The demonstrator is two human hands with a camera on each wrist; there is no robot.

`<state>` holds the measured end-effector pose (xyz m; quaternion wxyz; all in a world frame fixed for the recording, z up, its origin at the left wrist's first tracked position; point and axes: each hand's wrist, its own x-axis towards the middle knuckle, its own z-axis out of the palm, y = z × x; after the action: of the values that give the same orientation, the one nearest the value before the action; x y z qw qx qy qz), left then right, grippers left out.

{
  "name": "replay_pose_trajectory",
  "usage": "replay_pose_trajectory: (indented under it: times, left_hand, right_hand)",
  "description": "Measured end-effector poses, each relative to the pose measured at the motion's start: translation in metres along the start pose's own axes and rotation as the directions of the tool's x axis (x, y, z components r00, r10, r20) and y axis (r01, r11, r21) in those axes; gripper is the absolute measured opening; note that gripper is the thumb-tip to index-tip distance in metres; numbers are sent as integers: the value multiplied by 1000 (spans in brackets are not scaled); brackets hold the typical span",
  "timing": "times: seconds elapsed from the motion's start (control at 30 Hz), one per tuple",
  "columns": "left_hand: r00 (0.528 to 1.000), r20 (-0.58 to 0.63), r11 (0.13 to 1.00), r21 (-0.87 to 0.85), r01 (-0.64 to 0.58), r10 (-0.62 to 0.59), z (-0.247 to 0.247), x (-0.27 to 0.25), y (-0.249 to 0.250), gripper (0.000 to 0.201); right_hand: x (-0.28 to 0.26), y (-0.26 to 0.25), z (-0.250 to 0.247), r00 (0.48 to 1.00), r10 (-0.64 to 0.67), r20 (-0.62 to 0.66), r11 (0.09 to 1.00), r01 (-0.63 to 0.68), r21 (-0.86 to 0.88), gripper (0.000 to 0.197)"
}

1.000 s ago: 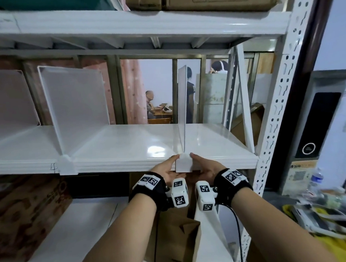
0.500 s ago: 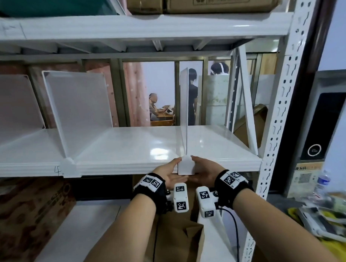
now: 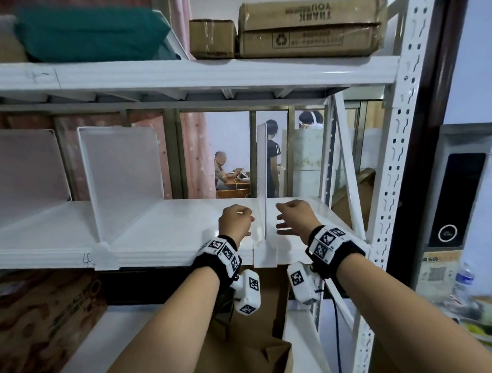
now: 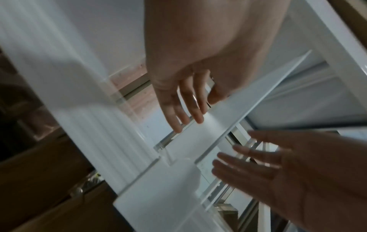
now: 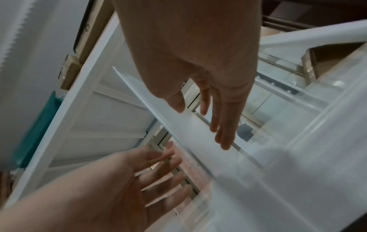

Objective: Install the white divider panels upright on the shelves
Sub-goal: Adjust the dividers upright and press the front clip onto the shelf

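A thin white divider panel (image 3: 262, 163) stands upright and edge-on on the white middle shelf (image 3: 184, 216). Its clip (image 3: 265, 256) hooks over the shelf's front lip. My left hand (image 3: 239, 218) hovers just left of the panel and my right hand (image 3: 286, 218) just right of it. In the left wrist view the left hand (image 4: 184, 109) has straight fingers close against the panel (image 4: 228, 113). The right wrist view shows the right hand (image 5: 214, 119) held the same way beside the panel (image 5: 174, 124). Neither hand grips anything. Two more dividers (image 3: 121, 176) (image 3: 23, 166) stand further left.
The shelf above (image 3: 179, 77) carries cardboard boxes (image 3: 309, 28) and a green bundle (image 3: 89, 32). A perforated white upright (image 3: 392, 181) bounds the right side. Brown boxes (image 3: 40, 327) sit on the lower shelf. People are visible in the room behind.
Both hands have let go of the divider's clip at the shelf's front edge. They have risen and moved inward to either side of the panel, with fingers now spread.
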<state>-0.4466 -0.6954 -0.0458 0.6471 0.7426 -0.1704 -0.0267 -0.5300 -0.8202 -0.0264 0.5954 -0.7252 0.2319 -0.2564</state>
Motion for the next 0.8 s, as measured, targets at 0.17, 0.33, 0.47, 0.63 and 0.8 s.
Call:
replay_pose_trajectory:
  times: [0.17, 0.33, 0.47, 0.63, 0.8]
  left_hand:
    - [973, 229, 956, 275, -105, 41, 8, 6, -15, 50]
    - [943, 287, 882, 383, -275, 169, 26, 0, -24, 83]
    - [897, 257, 760, 477, -441, 359, 40, -3, -15, 82]
    - [883, 199, 708, 534, -462, 426, 46, 4, -5, 63]
    - [876, 189, 645, 611, -459, 444, 51, 7, -9, 58]
  right_hand:
    - [0, -27, 8, 975, -222, 19, 963, 222, -151, 48]
    - [10, -66, 22, 826, -564, 0, 718, 491, -493, 88]
    - [18, -96, 37, 671, -740, 34, 481, 565, -671, 85]
    - [11, -123, 40, 635, -769, 73, 367, 531, -764, 61]
    - [6, -122, 39, 624, -779, 57, 378, 541, -752, 39]
